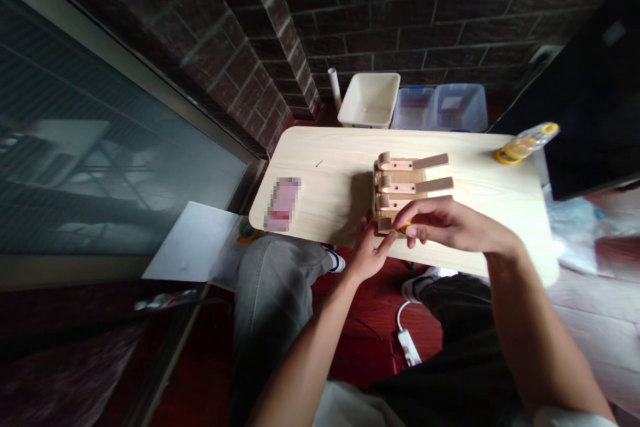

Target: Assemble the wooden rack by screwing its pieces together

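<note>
A wooden piece [410,178] lies on the table, with several light-brown curved strips fixed across it, each curled at its left end and showing dark screw holes or screw heads. My left hand [369,250] grips its near left corner, thumb and fingers around the nearest strip's curled end. Just above that strip, my right hand [440,223] is closed in a pinch on a small yellow tool [405,228]. Most of the tool is hidden by the fingers, and so is the nearest strip's right part.
The pale wooden table [330,207] has rounded corners. On it lie a blurred-out pinkish flat item [283,205], a thin small piece [319,163] and a tilted-looking clear bottle [525,144]. Behind stand a cream bin [370,100] and clear boxes [460,107]. A power strip [409,347] lies below.
</note>
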Demonstrator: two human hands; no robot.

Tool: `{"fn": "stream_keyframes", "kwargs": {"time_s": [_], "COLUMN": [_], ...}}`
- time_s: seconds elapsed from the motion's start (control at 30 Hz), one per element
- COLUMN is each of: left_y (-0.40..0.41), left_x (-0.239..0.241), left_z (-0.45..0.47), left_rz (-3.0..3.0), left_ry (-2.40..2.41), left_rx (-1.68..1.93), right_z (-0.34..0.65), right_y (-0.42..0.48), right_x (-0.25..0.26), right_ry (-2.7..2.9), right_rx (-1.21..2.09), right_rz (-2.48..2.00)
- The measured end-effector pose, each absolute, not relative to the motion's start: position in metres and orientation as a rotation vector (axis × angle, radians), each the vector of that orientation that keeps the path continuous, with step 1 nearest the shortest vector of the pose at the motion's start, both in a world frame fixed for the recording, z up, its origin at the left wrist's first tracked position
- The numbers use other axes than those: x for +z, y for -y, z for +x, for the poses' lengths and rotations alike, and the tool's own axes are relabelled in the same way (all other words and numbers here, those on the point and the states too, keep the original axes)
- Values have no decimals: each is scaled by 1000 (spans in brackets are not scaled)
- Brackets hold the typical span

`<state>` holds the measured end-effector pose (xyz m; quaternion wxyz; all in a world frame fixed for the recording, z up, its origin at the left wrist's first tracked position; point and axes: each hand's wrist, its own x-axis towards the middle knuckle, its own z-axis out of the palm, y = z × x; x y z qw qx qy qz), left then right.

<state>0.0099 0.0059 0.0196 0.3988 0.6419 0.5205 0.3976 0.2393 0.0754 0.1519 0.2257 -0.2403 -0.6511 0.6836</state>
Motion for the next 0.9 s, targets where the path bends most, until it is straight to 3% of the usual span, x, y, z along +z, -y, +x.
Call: {"fn": "stream_keyframes", "kwargs": {"time_s": [0.9], "left_y": [-7], "left_x": [16], "left_z": [10], "left_rz": [1626], "left_ry": [-1313], "left_rx": [1018], "right_z": [242], "right_y": [-80], "right_x": [153], "right_ry": [1856], "right_rx": [1780], "right_rz": [-635]}}
